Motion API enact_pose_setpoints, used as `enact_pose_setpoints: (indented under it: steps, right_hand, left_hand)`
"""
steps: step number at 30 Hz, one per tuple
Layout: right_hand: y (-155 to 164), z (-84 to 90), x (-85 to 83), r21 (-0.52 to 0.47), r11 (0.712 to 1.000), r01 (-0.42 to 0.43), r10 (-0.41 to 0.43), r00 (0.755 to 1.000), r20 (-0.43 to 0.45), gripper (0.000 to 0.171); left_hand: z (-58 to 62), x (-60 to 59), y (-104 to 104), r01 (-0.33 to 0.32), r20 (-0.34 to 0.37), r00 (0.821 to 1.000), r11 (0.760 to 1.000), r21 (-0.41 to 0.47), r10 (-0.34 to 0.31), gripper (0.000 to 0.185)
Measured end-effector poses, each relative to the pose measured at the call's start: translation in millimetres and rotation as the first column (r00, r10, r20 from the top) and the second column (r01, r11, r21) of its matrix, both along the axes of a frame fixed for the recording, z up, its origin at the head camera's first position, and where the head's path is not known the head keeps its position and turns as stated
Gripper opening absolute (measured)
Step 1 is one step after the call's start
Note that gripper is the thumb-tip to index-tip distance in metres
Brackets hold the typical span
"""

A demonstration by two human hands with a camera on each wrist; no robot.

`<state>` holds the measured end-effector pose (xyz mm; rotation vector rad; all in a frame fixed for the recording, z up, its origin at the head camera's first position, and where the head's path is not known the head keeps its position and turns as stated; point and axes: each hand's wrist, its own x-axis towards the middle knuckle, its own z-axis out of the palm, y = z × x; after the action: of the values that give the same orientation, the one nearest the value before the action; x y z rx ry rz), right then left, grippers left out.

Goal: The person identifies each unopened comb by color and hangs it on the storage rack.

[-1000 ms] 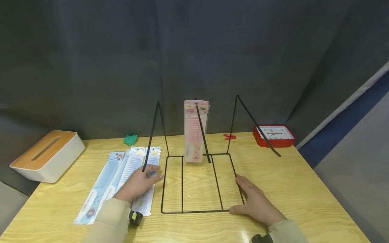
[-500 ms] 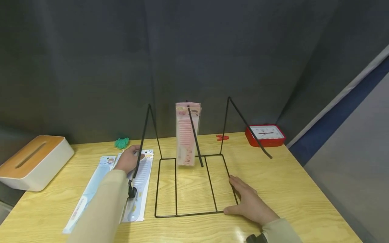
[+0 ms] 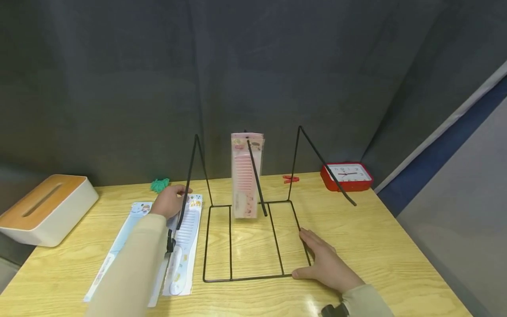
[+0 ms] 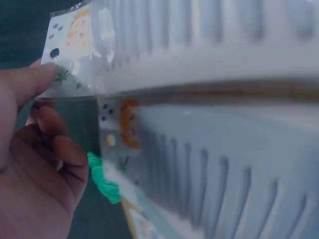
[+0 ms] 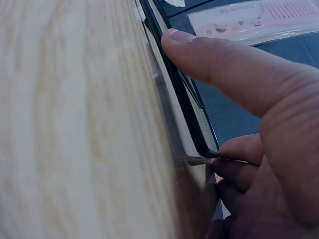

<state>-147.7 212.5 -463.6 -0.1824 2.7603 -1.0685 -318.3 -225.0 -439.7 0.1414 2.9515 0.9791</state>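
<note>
A black wire rack [image 3: 245,277] stands mid-table with three slanted arms. Pink comb packs [image 3: 246,176] hang on its middle arm. Several blue and white comb packs [image 3: 184,246] lie flat to the left of the rack. My left hand [image 3: 169,201] is at their far end. In the left wrist view that left hand [image 4: 50,114] pinches the top corner of a clear comb pack [image 4: 199,59] between thumb and fingers. My right hand [image 3: 322,262] lies flat on the front right corner of the rack's base. Its fingers [image 5: 224,64] run along the base wire [image 5: 174,84].
A white tissue box with a wooden lid [image 3: 43,209] sits at the table's left edge. A red clock [image 3: 346,176] lies at the back right, with a red clip [image 3: 290,178] and a green scrunchie-like thing [image 3: 159,185] along the back. A dark curtain hangs behind.
My left hand has moved from the middle of the comb packs up to their far end and now pinches one. The right hand has stayed on the rack's base.
</note>
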Motion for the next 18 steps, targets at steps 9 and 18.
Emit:
enact_pose_setpoints:
  steps: [9, 18]
  right_hand:
    - [0.8, -0.4, -0.5, 0.007, 1.0, 0.006, -0.006, 1.0, 0.006, 0.12]
    - [1.4, 5.3, 3.2, -0.009, 1.0, -0.02, 0.02, 1.0, -0.006, 0.118]
  left_hand:
    - [40.4, 35.9, 0.5, 0.138, -0.036, 0.989, 0.988, -0.074, -0.141, 0.016]
    - [79.3, 97.3, 4.9, 0.094, -0.041, 0.996, 0.94, 0.328, -0.085, 0.025]
